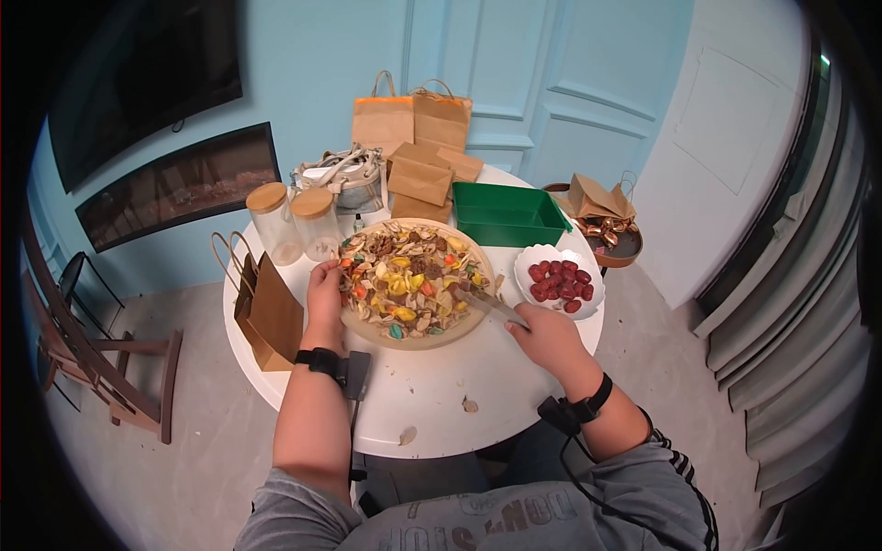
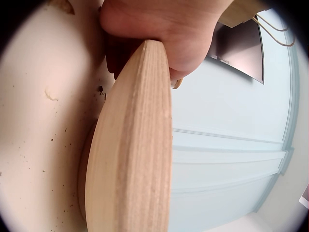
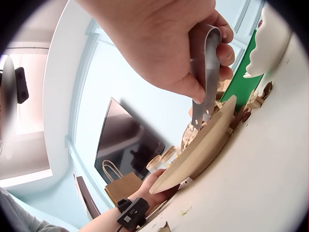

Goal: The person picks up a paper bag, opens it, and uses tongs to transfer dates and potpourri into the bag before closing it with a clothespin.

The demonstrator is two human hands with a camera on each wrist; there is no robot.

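Note:
A round wooden tray [image 1: 418, 342] carries a heap of dried petals, leaves and bits [image 1: 409, 275] in yellow, orange, beige and teal. At the tray's left edge my left hand [image 1: 323, 294] grips the rim; in the left wrist view its fingers [image 2: 112, 60] reach below the wood. My right hand [image 1: 551, 342] holds metal tongs [image 3: 210, 72] between thumb and fingers, over the tray's right side. The far ends of the tongs overlap the dried mix in the head view. Right of them, a white scalloped bowl [image 1: 595, 303] holds several dark red dried fruits [image 1: 559, 280].
A green bin [image 1: 510, 234], brown paper bags [image 1: 418, 184] and a handbag [image 1: 358, 193] stand at the back. Two wooden-lidded jars [image 1: 314, 220] and another paper bag [image 1: 268, 312] are on the left. Loose leaf scraps [image 1: 407, 435] lie near the front edge.

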